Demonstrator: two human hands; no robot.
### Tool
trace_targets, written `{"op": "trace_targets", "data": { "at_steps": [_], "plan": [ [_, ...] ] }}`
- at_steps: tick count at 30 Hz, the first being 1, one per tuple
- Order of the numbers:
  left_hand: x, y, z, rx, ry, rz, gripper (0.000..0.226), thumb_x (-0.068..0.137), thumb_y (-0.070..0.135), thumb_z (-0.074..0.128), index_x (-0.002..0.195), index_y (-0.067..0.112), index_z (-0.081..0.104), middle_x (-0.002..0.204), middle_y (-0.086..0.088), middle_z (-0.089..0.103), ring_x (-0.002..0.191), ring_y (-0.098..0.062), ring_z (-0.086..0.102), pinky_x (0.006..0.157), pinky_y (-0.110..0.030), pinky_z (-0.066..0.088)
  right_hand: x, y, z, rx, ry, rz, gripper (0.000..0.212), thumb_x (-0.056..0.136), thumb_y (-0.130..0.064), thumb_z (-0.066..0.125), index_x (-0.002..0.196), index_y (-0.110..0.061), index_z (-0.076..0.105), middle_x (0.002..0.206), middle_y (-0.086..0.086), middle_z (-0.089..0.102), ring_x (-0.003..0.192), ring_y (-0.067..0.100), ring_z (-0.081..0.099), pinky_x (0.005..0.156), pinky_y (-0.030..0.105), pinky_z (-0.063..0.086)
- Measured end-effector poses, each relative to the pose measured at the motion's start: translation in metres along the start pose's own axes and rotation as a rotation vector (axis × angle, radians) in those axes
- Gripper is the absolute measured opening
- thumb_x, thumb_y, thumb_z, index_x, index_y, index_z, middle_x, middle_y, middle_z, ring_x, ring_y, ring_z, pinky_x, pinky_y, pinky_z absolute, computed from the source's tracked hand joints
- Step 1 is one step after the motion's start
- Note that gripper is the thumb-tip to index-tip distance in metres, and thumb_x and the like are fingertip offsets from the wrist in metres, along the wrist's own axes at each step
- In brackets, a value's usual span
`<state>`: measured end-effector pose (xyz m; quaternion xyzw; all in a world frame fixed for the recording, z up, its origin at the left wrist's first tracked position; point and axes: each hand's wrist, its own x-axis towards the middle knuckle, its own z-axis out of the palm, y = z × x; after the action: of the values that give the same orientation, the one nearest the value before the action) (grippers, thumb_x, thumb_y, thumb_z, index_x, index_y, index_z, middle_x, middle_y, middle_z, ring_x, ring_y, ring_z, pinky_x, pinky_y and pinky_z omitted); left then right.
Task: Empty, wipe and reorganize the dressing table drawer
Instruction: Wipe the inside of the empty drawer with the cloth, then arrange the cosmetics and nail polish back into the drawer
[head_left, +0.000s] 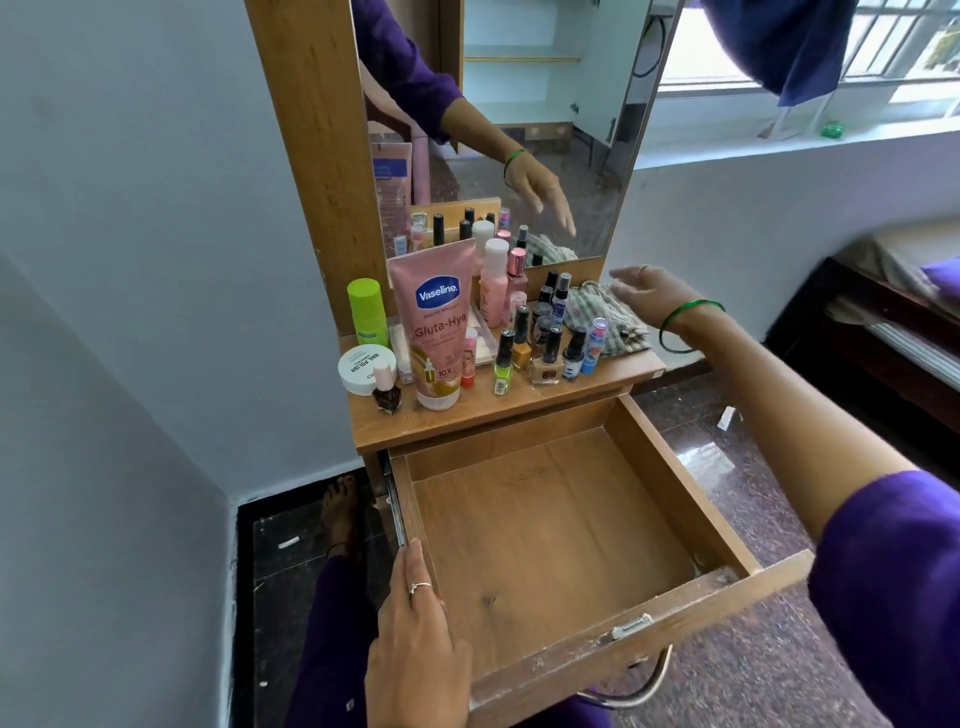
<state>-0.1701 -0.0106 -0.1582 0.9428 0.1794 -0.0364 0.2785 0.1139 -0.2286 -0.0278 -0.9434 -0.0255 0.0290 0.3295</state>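
Left hand (415, 631) lies flat on the left wall of the pulled-out brown wooden drawer (566, 525), fingers straight, holding nothing. Right hand (652, 296) hangs over the checked grey cloth (605, 322) on the wooden table top (447, 415), fingers loose and spread, holding nothing. Beside the cloth stand small nail polish bottles (540, 353) and a big pink Vaseline tube (436, 327).

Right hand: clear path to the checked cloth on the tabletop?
Probably yes. The right hand hovers open just above the checked cloth, nothing between them; the small bottles stand to the cloth's left, off that path.
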Motion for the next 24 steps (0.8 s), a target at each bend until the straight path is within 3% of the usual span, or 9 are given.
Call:
{"op": "trace_targets", "data": {
  "at_steps": [4,7,11,16,21,24],
  "plan": [
    [-0.003,-0.001,0.0,-0.011,0.01,0.011,0.063,0.097,0.019,0.03,0.146,0.025,-0.009,0.156,0.01,-0.003,0.129,-0.009,0.035,0.097,-0.03,0.044,-0.015,-0.034,-0.024,0.105,0.175,-0.217,0.036,0.094,-0.016,0.052,0.128,-0.006,0.052,0.123,0.012,0.057,0.11,0.021,0.056,0.089,0.023,0.044],
    [-0.004,0.0,-0.001,-0.002,-0.004,0.01,0.062,0.098,0.019,0.028,0.147,0.024,-0.009,0.157,0.008,-0.002,0.13,-0.009,0.035,0.095,-0.027,0.044,-0.029,-0.073,-0.034,0.189,0.223,-0.378,0.034,0.09,-0.018,0.059,0.123,-0.011,0.056,0.113,0.007,0.059,0.104,0.017,0.059,0.086,0.019,0.048],
    [-0.003,0.0,-0.002,0.011,-0.018,0.004,0.063,0.098,0.019,0.028,0.147,0.023,-0.011,0.157,0.007,-0.003,0.132,-0.01,0.033,0.097,-0.027,0.043,-0.05,-0.119,-0.023,0.123,-0.054,-0.493,0.042,0.085,-0.018,0.065,0.125,-0.014,0.052,0.114,0.001,0.057,0.099,0.005,0.056,0.087,0.016,0.048],
    [-0.003,0.0,-0.003,0.008,-0.025,0.016,0.064,0.097,0.019,0.03,0.147,0.023,-0.01,0.157,0.007,-0.001,0.131,-0.011,0.034,0.098,-0.027,0.043,-0.054,-0.134,0.009,0.145,-0.338,-0.454,0.051,0.082,-0.009,0.066,0.129,-0.016,0.048,0.127,0.004,0.055,0.114,0.013,0.055,0.093,0.023,0.048],
    [-0.002,-0.001,-0.003,0.002,-0.03,0.01,0.064,0.097,0.019,0.029,0.147,0.022,-0.01,0.157,0.005,-0.002,0.131,-0.01,0.034,0.097,-0.025,0.044,-0.049,-0.13,0.031,0.218,-0.329,-0.349,0.033,0.086,-0.006,0.062,0.112,0.01,0.052,0.112,0.031,0.059,0.103,0.039,0.061,0.09,0.038,0.054],
    [-0.001,-0.001,-0.003,-0.008,-0.031,0.007,0.063,0.097,0.018,0.028,0.148,0.021,-0.01,0.157,0.006,-0.003,0.132,-0.01,0.032,0.098,-0.026,0.043,-0.05,-0.13,0.038,0.312,-0.316,-0.335,0.028,0.092,-0.005,0.054,0.113,0.014,0.052,0.115,0.038,0.054,0.099,0.033,0.063,0.082,0.028,0.058]
  ]
}}
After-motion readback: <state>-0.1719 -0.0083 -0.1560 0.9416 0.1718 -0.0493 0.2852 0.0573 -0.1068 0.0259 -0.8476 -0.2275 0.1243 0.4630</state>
